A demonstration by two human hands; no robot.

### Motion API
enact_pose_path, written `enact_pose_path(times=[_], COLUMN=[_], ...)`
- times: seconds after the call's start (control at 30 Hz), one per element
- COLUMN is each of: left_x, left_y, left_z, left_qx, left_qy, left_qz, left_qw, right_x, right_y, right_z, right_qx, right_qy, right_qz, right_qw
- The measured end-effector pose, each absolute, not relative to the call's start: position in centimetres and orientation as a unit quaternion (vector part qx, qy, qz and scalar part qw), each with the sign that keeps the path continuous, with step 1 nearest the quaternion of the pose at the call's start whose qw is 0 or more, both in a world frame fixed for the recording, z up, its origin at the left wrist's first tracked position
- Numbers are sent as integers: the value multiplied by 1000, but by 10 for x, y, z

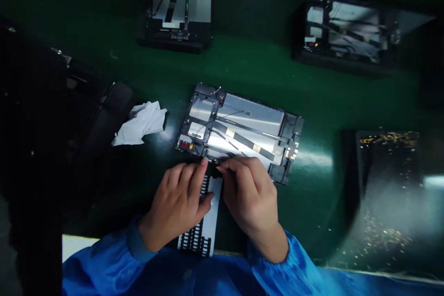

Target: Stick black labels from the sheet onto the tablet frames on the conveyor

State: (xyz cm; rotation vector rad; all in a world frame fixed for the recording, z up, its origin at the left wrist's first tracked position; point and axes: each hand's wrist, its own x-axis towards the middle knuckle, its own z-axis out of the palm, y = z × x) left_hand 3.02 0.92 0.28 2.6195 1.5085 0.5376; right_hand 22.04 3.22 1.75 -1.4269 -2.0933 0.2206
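Observation:
An opened tablet-like device (256, 115) with silver panels, black flex strips and thin wires lies tilted on the green mat. My left hand (182, 194) rests with its index fingertip on the device's near edge, thumb held apart, nothing seen in it. Just right of that fingertip, my right hand (248, 189) pinches at the same edge; whatever lies between its fingertips is too small to make out. Beneath and between the hands is a white sheet (214, 208) carrying rows of small black pieces (196, 239), partly hidden by my left hand.
Crumpled white paper (142, 122) lies left of the device. Two more opened devices (199, 0) (357, 32) sit on black blocks at the back. A dark tray (385, 185) with many tiny gold pieces stands at the right. Dark, blurred objects (100, 101) fill the left side.

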Motion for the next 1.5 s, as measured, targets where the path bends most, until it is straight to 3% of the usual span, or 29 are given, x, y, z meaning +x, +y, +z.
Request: enact_pose_path(times=[1.5], left_x=[29], left_y=[5], left_z=[4], left_qx=[861], left_qy=[490], left_qz=[124], left_qw=[52], right_x=[222], right_y=[29], right_z=[15], right_qx=[-534], right_qy=[-775], right_qz=[90], right_qw=[326])
